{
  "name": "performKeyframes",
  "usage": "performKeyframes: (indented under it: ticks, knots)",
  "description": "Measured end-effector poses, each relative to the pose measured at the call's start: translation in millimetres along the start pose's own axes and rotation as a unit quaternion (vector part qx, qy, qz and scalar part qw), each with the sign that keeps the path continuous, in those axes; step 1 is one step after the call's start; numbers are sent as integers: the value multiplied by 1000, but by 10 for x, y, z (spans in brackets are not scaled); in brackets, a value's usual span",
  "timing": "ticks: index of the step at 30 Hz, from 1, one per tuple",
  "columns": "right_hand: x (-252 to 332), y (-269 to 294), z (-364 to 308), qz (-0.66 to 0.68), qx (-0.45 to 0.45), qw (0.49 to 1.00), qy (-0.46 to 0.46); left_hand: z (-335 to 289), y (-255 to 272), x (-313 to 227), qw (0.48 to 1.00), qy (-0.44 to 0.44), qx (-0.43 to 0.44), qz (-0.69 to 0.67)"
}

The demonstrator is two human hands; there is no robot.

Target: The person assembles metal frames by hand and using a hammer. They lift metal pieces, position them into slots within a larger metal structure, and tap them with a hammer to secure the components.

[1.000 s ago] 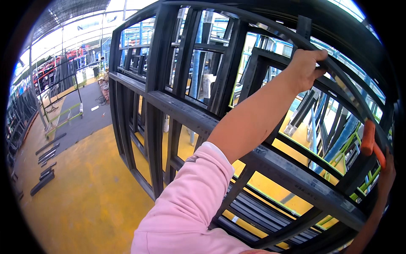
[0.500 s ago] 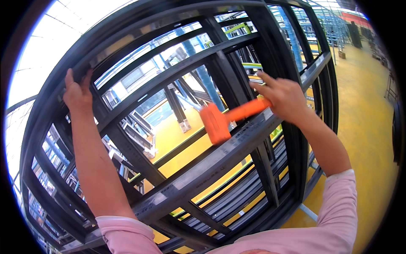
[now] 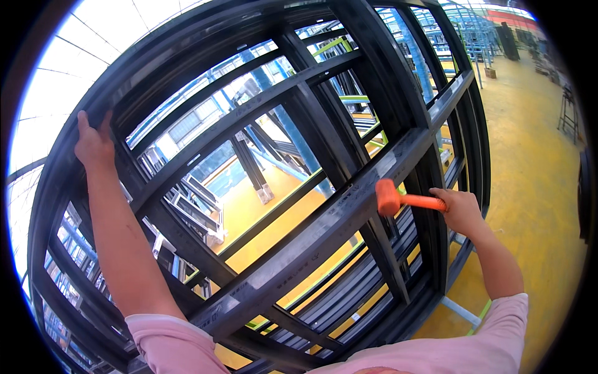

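Observation:
A large dark metal window frame (image 3: 299,265), made of crossing bars, stands upright close in front of me. At its upper left, my left hand (image 3: 95,143) grips the outer bar; some of its fingers are hidden behind the metal. On the right, my right hand (image 3: 462,210) is wrapped round the handle of an orange mallet (image 3: 390,198). The mallet is held level, its head pointing left, in front of the frame just below the long middle crossbar. Whether the head touches the metal I cannot tell.
Beyond the bars, more dark frame pieces (image 3: 252,165) lean on the yellow floor (image 3: 529,162). Blue posts (image 3: 299,134) rise behind. A dark stand (image 3: 567,114) is at the far right, and a small brown box (image 3: 490,73) lies farther back.
My right hand has moved right and down with the mallet, drawing its head away from the middle opening. My left hand keeps its hold; the view has shifted slightly.

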State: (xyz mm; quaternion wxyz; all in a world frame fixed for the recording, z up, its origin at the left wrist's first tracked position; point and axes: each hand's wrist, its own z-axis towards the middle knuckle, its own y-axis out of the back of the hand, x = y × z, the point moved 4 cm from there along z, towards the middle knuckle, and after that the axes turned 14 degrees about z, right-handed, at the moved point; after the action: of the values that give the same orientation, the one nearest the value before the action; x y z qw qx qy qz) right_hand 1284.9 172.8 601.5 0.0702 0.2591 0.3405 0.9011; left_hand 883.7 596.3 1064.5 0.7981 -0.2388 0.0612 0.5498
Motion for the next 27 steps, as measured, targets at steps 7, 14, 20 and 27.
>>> performKeyframes:
  ticks: [7,14,20,27]
  knots:
    - [105,192,1072,216,-64,967,-115,-32,-25,-37,969,94,-48,224]
    - [101,1003,2972,-148,-234,955,103,208,-134,-124,988,59,-19,141]
    - [-20,1614,3780,-212,-221,951,-33,201,-35,-17,967,88,-23,236]
    - [171,1349,3678,-124,-210,968,-60,323,22,-35,960,70,-13,269]
